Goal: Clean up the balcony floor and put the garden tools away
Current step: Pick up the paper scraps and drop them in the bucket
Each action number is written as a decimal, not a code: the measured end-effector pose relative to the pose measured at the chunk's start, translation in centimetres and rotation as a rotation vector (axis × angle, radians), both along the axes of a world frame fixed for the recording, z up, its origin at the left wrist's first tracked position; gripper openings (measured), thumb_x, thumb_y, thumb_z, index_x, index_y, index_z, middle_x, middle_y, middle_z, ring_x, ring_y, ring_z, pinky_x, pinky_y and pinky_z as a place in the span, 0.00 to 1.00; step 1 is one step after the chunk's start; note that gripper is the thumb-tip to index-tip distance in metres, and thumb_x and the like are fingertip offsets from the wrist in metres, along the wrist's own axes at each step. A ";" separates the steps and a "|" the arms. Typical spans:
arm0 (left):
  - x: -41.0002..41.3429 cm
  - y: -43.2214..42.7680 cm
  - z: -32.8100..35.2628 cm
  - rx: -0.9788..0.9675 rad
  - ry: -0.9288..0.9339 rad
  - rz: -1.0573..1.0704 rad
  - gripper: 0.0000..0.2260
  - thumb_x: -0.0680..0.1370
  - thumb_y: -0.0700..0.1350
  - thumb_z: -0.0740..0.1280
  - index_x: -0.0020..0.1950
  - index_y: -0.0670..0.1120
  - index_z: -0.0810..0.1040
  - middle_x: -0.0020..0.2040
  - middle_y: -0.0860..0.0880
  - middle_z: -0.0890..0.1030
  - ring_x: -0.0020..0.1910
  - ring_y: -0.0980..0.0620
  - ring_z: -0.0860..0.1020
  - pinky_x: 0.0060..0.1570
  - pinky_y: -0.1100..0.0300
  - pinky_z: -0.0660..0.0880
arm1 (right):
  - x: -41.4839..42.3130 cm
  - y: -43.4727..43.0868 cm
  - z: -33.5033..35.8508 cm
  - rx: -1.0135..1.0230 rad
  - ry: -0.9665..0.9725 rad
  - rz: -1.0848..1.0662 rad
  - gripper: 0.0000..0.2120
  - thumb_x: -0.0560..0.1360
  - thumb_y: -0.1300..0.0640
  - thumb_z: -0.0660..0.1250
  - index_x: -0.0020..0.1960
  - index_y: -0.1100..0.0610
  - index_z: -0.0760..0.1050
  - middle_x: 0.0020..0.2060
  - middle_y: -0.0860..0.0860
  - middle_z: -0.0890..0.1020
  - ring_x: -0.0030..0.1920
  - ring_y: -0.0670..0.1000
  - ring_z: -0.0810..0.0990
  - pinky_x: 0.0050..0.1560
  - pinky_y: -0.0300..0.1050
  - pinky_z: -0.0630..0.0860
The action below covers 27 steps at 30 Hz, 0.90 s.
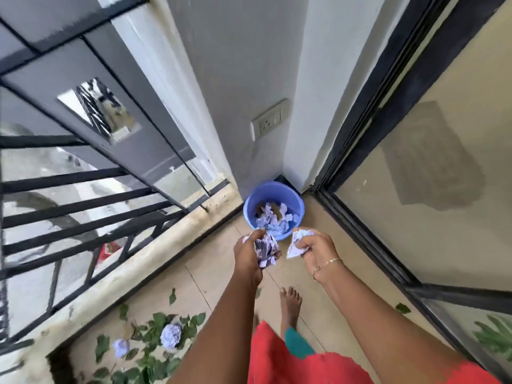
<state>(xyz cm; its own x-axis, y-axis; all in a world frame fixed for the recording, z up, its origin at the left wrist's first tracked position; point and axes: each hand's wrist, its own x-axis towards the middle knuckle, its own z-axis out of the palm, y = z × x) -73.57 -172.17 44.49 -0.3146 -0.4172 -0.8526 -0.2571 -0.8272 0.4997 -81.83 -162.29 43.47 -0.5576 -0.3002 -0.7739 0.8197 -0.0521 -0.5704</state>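
Note:
A blue plastic bucket (273,191) stands in the balcony's far corner with several crumpled paper balls inside. My left hand (246,254) grips a crumpled wad of paper (266,249) just in front of the bucket's near rim. Beside it, my right hand (314,249) holds another crumpled paper (295,243) at about the same height. Two more paper balls (171,335) lie on the tiled floor at lower left among scattered green leaves (155,325).
A black metal railing (83,212) on a low concrete kerb runs along the left. A dark-framed sliding glass door (415,189) borders the right. A wall socket (270,121) sits above the bucket. My bare foot (291,300) stands on the beige tiles.

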 end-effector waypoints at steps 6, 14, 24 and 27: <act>-5.8 -4.4 -9.8 -0.019 -0.106 -0.087 0.07 0.74 0.37 0.67 0.36 0.41 0.73 0.26 0.42 0.74 0.17 0.48 0.72 0.22 0.60 0.72 | -5.2 -4.6 -9.8 0.067 -0.025 0.037 0.10 0.63 0.77 0.62 0.38 0.64 0.72 0.28 0.54 0.76 0.31 0.53 0.75 0.30 0.39 0.73; -11.6 -8.3 -21.3 -0.018 -0.143 -0.258 0.08 0.77 0.49 0.66 0.40 0.47 0.77 0.35 0.49 0.76 0.32 0.50 0.78 0.29 0.61 0.75 | -9.6 -7.8 -21.8 0.103 -0.165 0.021 0.08 0.78 0.68 0.59 0.52 0.58 0.71 0.36 0.50 0.78 0.54 0.53 0.80 0.64 0.49 0.71; -10.0 -9.5 -21.2 -0.689 -0.355 -1.190 0.27 0.78 0.53 0.65 0.70 0.38 0.66 0.67 0.38 0.71 0.66 0.42 0.69 0.63 0.53 0.65 | -9.9 -6.8 -19.2 0.289 -0.051 0.046 0.08 0.79 0.61 0.59 0.42 0.52 0.69 0.37 0.51 0.72 0.35 0.48 0.70 0.39 0.39 0.68; -8.8 -8.8 -19.0 -1.027 -0.290 -1.518 0.26 0.77 0.55 0.64 0.68 0.39 0.67 0.66 0.39 0.69 0.66 0.39 0.67 0.61 0.51 0.65 | -7.7 -4.8 -16.8 0.527 0.244 0.344 0.02 0.74 0.61 0.65 0.44 0.56 0.74 0.40 0.54 0.77 0.37 0.50 0.73 0.39 0.39 0.69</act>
<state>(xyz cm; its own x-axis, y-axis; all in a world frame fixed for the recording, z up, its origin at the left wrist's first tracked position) -82.33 -181.01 25.52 -0.7752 -0.2765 -0.5680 -0.5552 0.7270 0.4039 -89.50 -167.05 26.68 -0.6751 -0.1091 -0.7296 0.5842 0.5249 -0.6190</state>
